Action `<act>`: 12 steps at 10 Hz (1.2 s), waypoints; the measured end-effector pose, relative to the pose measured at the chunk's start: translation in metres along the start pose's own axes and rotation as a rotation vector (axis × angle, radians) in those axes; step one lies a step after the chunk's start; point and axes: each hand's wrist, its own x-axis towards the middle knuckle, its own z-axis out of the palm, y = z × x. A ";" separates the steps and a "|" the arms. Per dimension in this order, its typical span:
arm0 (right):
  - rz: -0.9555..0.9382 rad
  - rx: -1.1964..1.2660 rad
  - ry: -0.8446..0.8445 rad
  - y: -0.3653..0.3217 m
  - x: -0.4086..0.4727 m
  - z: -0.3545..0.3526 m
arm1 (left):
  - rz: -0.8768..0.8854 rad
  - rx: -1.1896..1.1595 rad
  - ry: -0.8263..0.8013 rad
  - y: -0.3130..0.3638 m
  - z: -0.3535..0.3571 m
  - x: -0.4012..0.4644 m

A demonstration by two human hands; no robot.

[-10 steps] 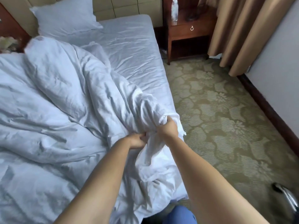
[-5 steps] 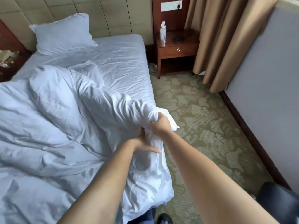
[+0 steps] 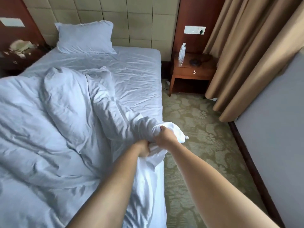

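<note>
Site: bedside, near right side of the bed (image 3: pixel 160 96). The left forearm (image 3: pixel 107 186) and right forearm (image 3: pixel 213 186) are reaching forward from the bottom edge of the view. The left hand (image 3: pixel 144 149) is clenching around a fold of the white duvet (image 3: pixel 69 109), with its fingers curling into the cloth right at the bed's edge. The right hand (image 3: pixel 164 137), sitting just beside the left and a little farther out, is grasping the duvet's bunched corner (image 3: pixel 175 130). That corner is sticking out past the knuckles and overhanging the carpet (image 3: pixel 202 122).

Below the two hands, loose duvet cloth is hanging down the side of the bed. From the grip the duvet is running up and leftward as a twisted rope, then spreading into a crumpled heap that is covering the left and near parts of the bed. The fitted sheet (image 3: pixel 136 76) is lying exposed and creased on the far right part.

A pillow (image 3: pixel 85 38) is leaning at the head of the bed against the padded headboard (image 3: pixel 131 18). Right of the bed a wooden nightstand (image 3: pixel 191 73) is standing on the carpet. It is carrying an upright clear bottle (image 3: pixel 182 52) and, beside it, a dark round item (image 3: pixel 195 62) that cannot be identified. A switch plate (image 3: pixel 195 29) is sitting on the wood panel above. Tan curtains (image 3: pixel 246 55) are hanging to the floor right of the nightstand, and a pale wall (image 3: pixel 276 137) is running along the right side
</note>
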 end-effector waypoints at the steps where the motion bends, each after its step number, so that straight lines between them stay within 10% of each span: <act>1: -0.054 0.024 -0.062 0.014 0.020 -0.011 | -0.026 0.011 -0.066 0.020 0.002 0.010; 7: -0.532 -0.271 -0.424 0.099 0.036 -0.100 | -0.532 -0.375 0.240 0.145 0.032 -0.025; 12: -0.794 -0.662 -0.477 0.138 0.046 -0.119 | -0.701 -0.423 0.187 0.188 0.053 -0.007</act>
